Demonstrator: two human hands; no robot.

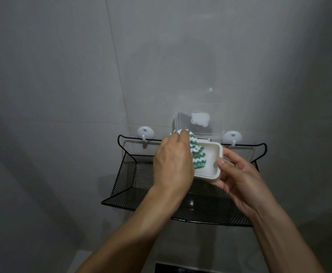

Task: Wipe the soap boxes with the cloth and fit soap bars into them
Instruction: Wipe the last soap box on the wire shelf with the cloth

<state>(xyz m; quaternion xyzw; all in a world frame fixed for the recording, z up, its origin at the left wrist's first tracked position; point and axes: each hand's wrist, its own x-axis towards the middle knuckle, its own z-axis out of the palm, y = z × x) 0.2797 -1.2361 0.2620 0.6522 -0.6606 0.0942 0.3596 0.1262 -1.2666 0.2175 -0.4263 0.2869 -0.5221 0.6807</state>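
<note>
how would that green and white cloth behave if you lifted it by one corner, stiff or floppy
Probably floppy: the cloth bunches in the left hand and droops in folds into the soap box. Likely light, since a loose grip carries it. Its knitted-looking zigzag texture suggests it would drag rather than slide on the smooth plastic that the right hand steadies.

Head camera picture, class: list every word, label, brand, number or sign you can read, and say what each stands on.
No readable text anywhere.
Clear lid of the soap box: a white cloud-shaped sticker, blank as far as it shows.
Two white wall hooks: a small blue mark on each, too small and blurred to read.
</note>
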